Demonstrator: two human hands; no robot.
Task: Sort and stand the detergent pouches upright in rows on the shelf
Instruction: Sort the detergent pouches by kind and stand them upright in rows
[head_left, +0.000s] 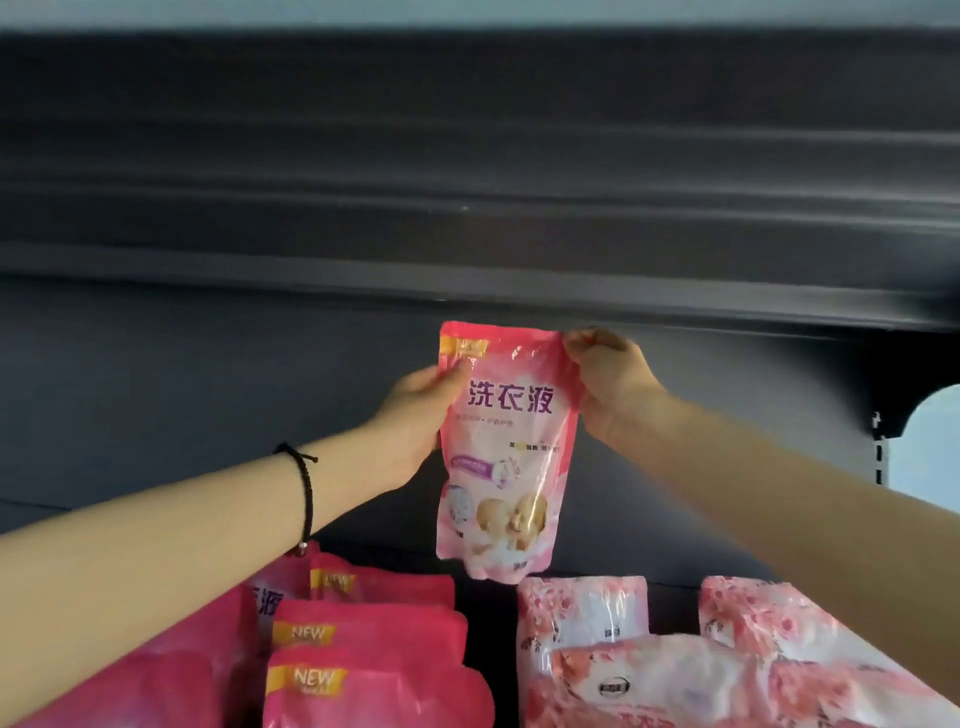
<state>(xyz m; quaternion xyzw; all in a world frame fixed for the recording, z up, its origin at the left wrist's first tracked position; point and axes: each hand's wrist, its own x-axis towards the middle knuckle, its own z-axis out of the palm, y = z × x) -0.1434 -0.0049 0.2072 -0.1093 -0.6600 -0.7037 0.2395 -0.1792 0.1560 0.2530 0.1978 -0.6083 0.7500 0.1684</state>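
While the left hand (415, 415) grips one side of a pale pink detergent pouch (506, 447) and the right hand (610, 389) pinches its top corner, it hangs upright above the dark shelf (493, 587); darker pink pouches (374, 644) and floral pouches (675, 654) lie unsorted nearer the camera.

Dark grey metal shelving unit (467, 218), matte, filling nearly the whole view. Upper shelf edge (519, 301) runs horizontally across, slightly blurred. Plain dark back panel (156, 389) beneath it. Slotted upright (879, 452) at right; pale, bright gap (930, 441) beyond it. Lighting soft and even.
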